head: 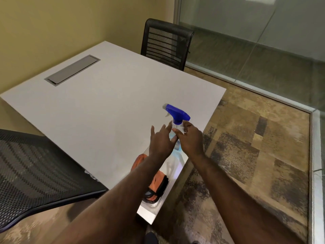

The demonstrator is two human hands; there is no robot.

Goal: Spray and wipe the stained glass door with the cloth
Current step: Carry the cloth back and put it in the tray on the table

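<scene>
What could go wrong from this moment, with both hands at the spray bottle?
1. The bottle stands close to the table edge; the right hand only has fingers on its neck, and the left hand is open beside it, so a loose grab might tip it to the floor.
2. The orange cloth lies under the left forearm near the same edge; lifting the arms could drag it off.

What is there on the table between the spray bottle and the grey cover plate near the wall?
Nothing: in the head view the white table is bare between the spray bottle and the grey cover plate.
</scene>
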